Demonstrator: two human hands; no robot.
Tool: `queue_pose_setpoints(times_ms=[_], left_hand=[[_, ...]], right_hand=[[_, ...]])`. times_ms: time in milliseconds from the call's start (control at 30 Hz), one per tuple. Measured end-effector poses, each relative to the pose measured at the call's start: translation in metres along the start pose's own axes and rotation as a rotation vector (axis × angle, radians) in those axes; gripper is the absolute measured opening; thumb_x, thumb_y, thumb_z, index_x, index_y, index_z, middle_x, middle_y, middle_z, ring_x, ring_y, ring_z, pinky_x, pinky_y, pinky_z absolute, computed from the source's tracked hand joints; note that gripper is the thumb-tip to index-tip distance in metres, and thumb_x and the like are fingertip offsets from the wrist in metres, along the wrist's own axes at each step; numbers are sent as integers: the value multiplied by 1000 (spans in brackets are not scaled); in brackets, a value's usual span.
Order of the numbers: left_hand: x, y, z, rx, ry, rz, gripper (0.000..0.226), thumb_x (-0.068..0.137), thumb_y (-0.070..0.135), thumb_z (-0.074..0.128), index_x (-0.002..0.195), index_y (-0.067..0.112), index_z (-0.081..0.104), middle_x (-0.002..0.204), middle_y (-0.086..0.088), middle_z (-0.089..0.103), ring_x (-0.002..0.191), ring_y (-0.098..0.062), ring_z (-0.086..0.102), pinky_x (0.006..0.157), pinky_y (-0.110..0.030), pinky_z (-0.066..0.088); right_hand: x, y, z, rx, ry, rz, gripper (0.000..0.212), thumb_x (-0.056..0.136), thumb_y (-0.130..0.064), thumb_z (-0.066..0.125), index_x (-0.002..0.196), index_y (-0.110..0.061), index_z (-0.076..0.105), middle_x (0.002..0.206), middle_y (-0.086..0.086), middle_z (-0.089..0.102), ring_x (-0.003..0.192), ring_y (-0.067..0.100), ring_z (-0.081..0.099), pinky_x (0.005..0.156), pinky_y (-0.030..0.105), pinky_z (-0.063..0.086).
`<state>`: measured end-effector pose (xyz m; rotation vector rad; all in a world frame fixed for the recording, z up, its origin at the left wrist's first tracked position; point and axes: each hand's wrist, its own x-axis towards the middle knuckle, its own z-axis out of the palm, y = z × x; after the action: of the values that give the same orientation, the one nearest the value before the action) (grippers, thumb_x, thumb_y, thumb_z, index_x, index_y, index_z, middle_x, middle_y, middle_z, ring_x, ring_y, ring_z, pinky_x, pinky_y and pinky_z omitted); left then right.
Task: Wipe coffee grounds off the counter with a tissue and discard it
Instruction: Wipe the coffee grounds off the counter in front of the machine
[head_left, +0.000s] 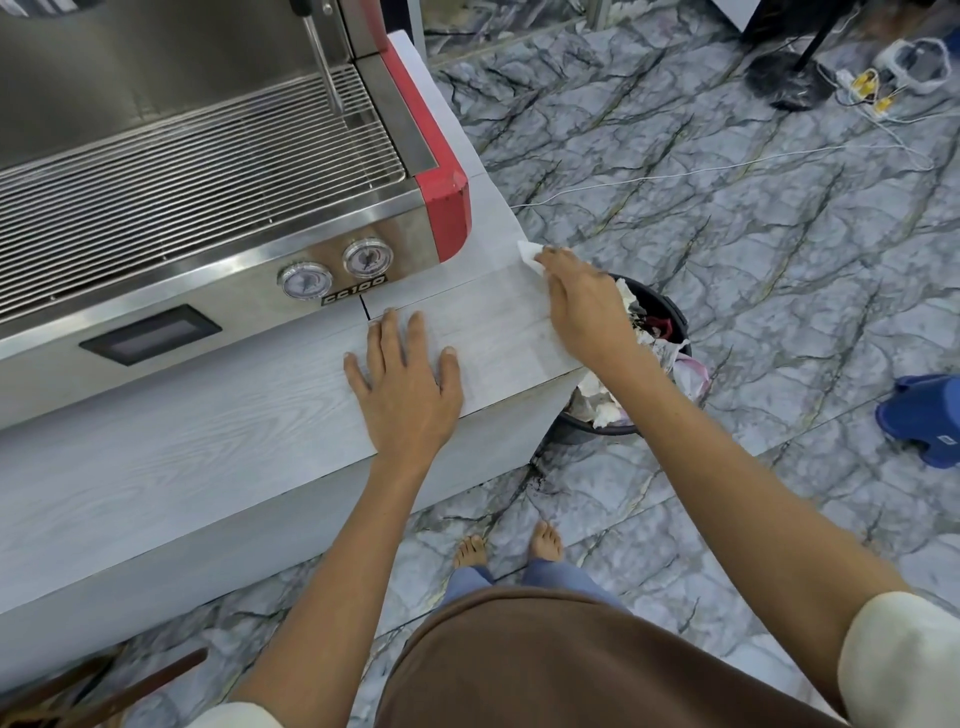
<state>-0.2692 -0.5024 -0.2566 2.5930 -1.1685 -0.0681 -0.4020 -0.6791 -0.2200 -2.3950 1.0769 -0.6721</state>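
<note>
Looks like we're mid-wipe here, right at the end of the stroke. The right hand (582, 306) has its fingers pressed down over a white tissue (531, 254), which sits at the far right edge of the counter (208, 457), just beside the red corner of the espresso machine (208, 171). The left hand (408, 384) is flat on the counter with fingers spread wide, holding nothing, just bracing. I can't make out any grounds on the surface from here, too fine to see. The bin (660, 312) is on the floor directly below that edge, already full of trash, so my guess is the next move is bunching the tissue up and dropping it straight down without scattering anything.
</note>
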Motion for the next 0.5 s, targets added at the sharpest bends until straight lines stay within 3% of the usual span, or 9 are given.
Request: queue_pose_setpoints(times_ms=[100, 200, 367, 500], left_hand=[[0, 0, 0, -10, 0, 2, 57, 100, 48, 31, 152, 23, 35, 164, -6, 25, 152, -25, 17, 121, -58, 10], [0, -1, -1, -26, -3, -1, 58, 100, 48, 29, 152, 22, 34, 165, -6, 24, 153, -25, 16, 121, -58, 9], [0, -1, -1, -26, -17, -1, 61, 100, 49, 26, 154, 23, 31, 166, -5, 21, 154, -24, 14, 122, -57, 7], [0, -2, -1, -38, -28, -3, 59, 101, 49, 28, 154, 24, 31, 166, -5, 21, 154, -23, 12, 122, -57, 6]], right_hand=[[-26, -21, 5, -13, -18, -99, 31, 97, -4, 41, 124, -5, 56, 129, 16, 59, 116, 35, 55, 99, 47, 44], [-58, -35, 23, -5, -127, -169, 34, 97, -2, 41, 130, -4, 52, 138, 15, 52, 134, 31, 41, 114, 45, 27], [-77, -34, 44, -40, -145, -147, 41, 99, -22, 39, 136, -4, 48, 143, 14, 47, 137, 27, 36, 113, 45, 29], [-74, -29, 42, -68, -111, -127, 42, 99, -26, 44, 135, -5, 49, 144, 12, 47, 137, 25, 36, 113, 43, 29]])
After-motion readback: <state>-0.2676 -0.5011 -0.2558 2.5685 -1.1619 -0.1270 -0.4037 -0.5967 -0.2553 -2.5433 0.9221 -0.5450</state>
